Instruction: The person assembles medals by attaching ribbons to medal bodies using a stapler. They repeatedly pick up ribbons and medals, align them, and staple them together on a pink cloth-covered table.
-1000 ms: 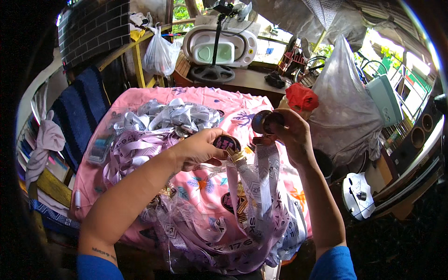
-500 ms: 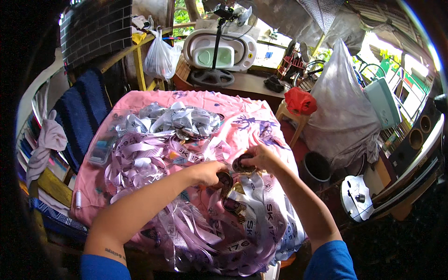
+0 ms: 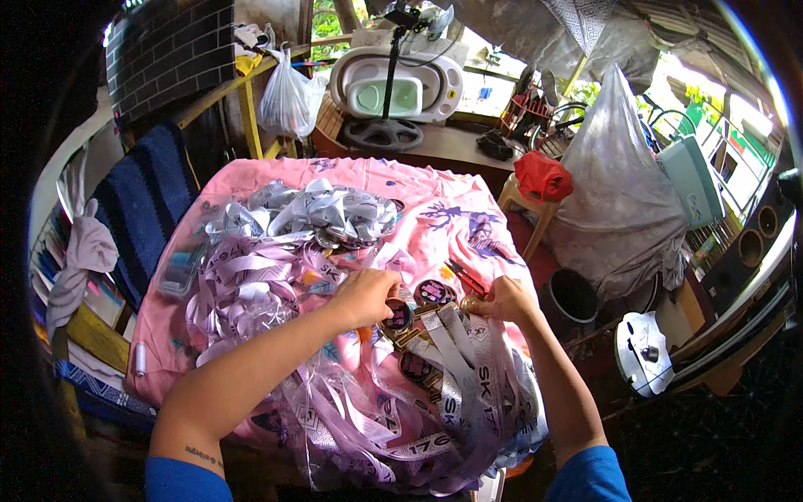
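My left hand (image 3: 370,297) is closed on the edge of a round dark medal (image 3: 399,315) with pink lettering and a gold rim. To the right, my right hand (image 3: 508,299) pinches a gold-coloured metal piece (image 3: 473,304) near the top of the ribbons; its exact shape is partly hidden by the fingers. Between the hands lies another dark medal (image 3: 434,293), face up. Lower down, a third medal (image 3: 416,366) rests among the ribbons. Printed white-grey ribbons (image 3: 456,335) run from the medals toward me. A slim dark and red tool (image 3: 465,277) lies just beyond my right hand.
A pink patterned cloth (image 3: 393,176) covers the table. Lilac ribbons (image 3: 242,284) lie heaped at left, with silver-grey ribboned medals (image 3: 326,213) behind. A clear plastic box (image 3: 177,272) and a thread spool (image 3: 140,360) sit along the left edge. A stool with a red bag (image 3: 542,176) stands at right.
My right hand has moved right and slightly toward me, leaving a medal face up between the hands and uncovering the slim tool. My left hand has shifted up slightly, still holding its medal.
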`<state>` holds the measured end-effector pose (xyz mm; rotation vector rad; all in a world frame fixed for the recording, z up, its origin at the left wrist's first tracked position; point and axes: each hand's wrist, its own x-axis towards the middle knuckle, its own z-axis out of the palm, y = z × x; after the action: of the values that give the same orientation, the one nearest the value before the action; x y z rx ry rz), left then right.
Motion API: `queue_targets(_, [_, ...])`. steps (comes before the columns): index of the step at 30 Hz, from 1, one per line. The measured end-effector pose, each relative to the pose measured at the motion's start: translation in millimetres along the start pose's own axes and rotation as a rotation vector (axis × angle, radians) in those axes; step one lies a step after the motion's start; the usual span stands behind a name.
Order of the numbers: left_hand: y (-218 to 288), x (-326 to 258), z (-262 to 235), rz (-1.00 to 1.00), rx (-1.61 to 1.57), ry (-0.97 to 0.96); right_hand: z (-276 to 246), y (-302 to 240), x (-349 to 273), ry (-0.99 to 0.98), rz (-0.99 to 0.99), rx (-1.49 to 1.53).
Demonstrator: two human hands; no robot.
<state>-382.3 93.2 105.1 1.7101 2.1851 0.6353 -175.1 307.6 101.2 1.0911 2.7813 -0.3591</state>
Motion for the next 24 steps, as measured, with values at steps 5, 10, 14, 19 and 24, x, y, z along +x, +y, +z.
queue_targets(5, [-2,2,-19,-0.035,-0.221,-0.097,-5,7,-3,-0.109,0.104,0.769])
queue_targets(10, [15,4,-27,-0.112,-0.723,-0.040,-24,11,-21,0.041,-0.038,1.171])
queue_targets(14, [38,1,-26,-0.064,-0.924,0.154,-50,-11,-49,0.052,-0.245,1.507])
queue_targets(19, [92,-16,-31,0.081,-1.131,0.288,-59,-60,-93,0.143,-0.441,1.698])
queue_targets(24, [112,-38,-43,0.294,-1.025,0.397,-56,-105,-121,0.402,-0.469,1.601])
